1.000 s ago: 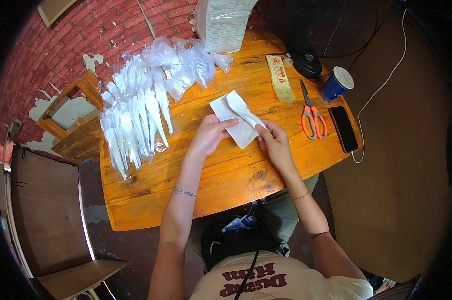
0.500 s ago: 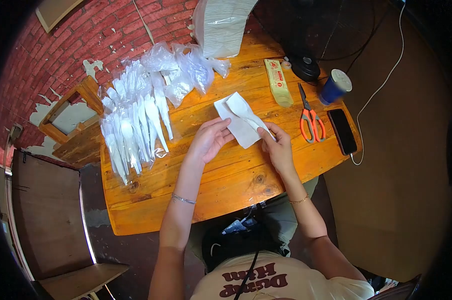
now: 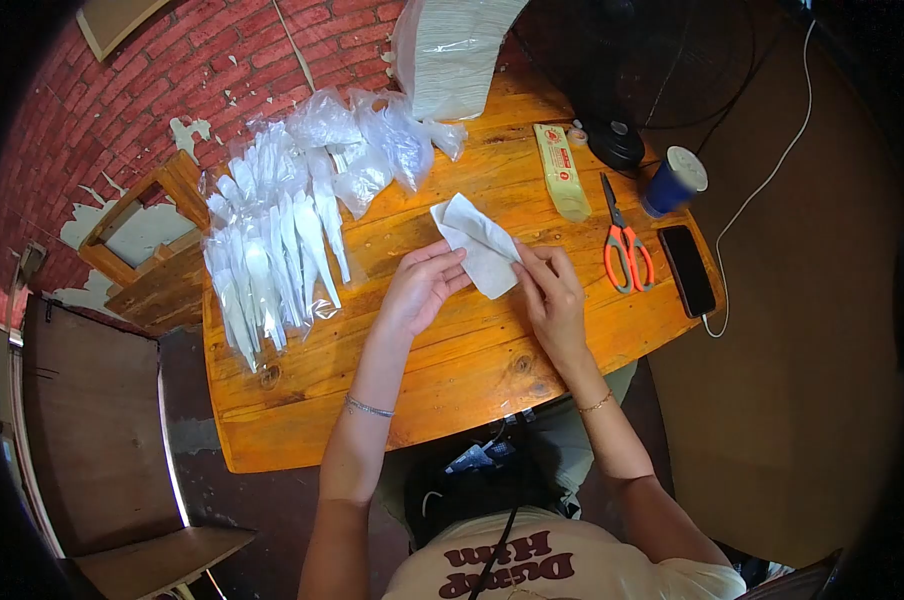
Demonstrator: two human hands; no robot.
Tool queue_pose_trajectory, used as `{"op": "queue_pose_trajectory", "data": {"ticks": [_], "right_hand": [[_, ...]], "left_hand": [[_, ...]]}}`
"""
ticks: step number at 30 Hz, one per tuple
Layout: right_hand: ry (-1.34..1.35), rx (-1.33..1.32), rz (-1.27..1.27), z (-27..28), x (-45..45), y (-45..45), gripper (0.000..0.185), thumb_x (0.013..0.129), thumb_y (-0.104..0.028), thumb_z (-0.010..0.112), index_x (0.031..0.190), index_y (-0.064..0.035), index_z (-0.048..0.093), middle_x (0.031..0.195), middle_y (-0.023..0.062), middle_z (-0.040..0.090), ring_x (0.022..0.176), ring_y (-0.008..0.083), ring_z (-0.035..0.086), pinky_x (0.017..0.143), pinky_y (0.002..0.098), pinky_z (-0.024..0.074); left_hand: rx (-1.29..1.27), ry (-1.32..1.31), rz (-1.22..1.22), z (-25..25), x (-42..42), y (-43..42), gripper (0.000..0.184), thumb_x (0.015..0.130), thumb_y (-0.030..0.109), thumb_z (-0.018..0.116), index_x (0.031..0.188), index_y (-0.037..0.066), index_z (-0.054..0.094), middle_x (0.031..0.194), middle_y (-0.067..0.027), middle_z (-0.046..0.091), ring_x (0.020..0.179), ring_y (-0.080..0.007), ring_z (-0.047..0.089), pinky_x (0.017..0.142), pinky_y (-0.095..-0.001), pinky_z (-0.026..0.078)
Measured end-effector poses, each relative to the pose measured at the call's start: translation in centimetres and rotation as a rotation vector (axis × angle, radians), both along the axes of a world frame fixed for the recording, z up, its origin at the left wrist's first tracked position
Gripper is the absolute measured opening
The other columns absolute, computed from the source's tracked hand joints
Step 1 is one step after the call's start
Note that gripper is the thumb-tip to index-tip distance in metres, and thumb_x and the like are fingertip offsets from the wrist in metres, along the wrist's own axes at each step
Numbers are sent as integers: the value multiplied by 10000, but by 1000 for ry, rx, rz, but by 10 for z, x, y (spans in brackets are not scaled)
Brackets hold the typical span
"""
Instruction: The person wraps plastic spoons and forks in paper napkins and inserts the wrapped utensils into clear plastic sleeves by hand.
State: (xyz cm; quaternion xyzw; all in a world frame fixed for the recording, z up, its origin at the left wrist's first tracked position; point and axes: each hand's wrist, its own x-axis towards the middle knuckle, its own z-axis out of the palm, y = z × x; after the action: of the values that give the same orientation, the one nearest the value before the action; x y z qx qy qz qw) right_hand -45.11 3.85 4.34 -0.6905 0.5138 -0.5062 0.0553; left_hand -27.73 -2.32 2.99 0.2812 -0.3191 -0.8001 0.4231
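Above the middle of the table, a white paper napkin (image 3: 480, 248) is held between both hands, with a fold running slantwise along its upper right side. My left hand (image 3: 427, 285) pinches its left edge between thumb and fingers. On the opposite edge, my right hand (image 3: 552, 290) grips the folded part. To the left lie several clear plastic packs of white plastic cutlery (image 3: 272, 250). Orange-handled scissors (image 3: 627, 245) rest to the right of my right hand.
A large stack of napkins (image 3: 452, 60) in plastic stands at the back, near crumpled plastic bags (image 3: 387, 140). Rightward are a yellow packet (image 3: 562, 170), a blue cup (image 3: 672, 182), a phone (image 3: 686, 270) on a cable and a black fan base (image 3: 615, 143). The wooden table (image 3: 422, 390) ends close to my body.
The napkin's upper flap has been folded further over, and its outline looks narrower. Both hands keep their hold, with the right fingers slightly shifted along the edge.
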Motion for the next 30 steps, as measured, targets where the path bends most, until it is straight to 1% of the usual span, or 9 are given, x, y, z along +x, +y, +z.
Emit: {"op": "queue_pose_trajectory", "data": {"ticks": [5,8,15,17,20,23,24,27,30], "right_hand": [[190,76,-2,8,-6,8,473,739,59,613,1180,-106,576,960,105,528,737,221,558,611,323,469],[242,-2,15,7,-8,7,509,706,65,618,1181,-113,576,971,106,530,811,247,572,650,335,484],[294,-21,29,5,-6,10,512,689,55,626,1171,-113,584,976,119,531,864,267,572,692,342,491],[321,-20,44,8,-6,10,494,699,35,640,1169,-106,584,975,122,531,868,269,570,690,343,491],[251,-9,76,10,-2,10,451,730,-14,662,1168,-76,577,982,127,532,861,262,575,692,325,487],[-108,142,33,16,3,9,414,759,-58,672,1161,-38,572,992,128,532,858,223,579,679,294,478],[-221,284,19,20,3,8,384,797,-90,651,1161,-7,560,946,109,567,809,158,575,647,260,462],[-492,421,202,0,-2,-5,304,835,-129,619,1101,16,591,790,69,596,667,99,532,576,238,436],[-521,511,219,-18,-7,-8,240,859,-154,597,1016,25,630,649,32,580,559,65,479,518,219,398]], "left_hand": [[-2,20,21,0,0,1,249,879,50,505,1097,-71,519,1085,-158,584,1007,-231,586,897,-352,474],[5,59,10,-1,0,0,217,875,50,515,1062,-59,536,1060,-152,593,983,-232,599,879,-358,482],[-21,61,42,7,-1,5,178,849,96,593,971,-34,586,980,-119,624,906,-200,620,814,-325,496],[-33,-24,117,10,-7,9,183,840,102,611,959,-36,595,966,-114,630,886,-190,622,805,-317,495],[-60,-72,171,7,-8,8,194,833,100,621,967,-38,599,959,-107,635,868,-177,625,796,-311,497],[-119,-103,189,8,-6,8,203,830,95,623,984,-34,600,959,-101,638,861,-171,626,788,-310,499],[-142,-117,194,9,-6,9,205,829,94,623,989,-32,600,958,-100,639,860,-169,626,785,-309,500],[-191,-167,178,7,-6,8,212,853,98,584,1018,-35,576,999,-115,632,895,-173,620,811,-307,484],[-182,-172,188,9,-5,8,209,851,90,584,1017,-37,576,1000,-116,632,900,-176,620,810,-309,486]]}}
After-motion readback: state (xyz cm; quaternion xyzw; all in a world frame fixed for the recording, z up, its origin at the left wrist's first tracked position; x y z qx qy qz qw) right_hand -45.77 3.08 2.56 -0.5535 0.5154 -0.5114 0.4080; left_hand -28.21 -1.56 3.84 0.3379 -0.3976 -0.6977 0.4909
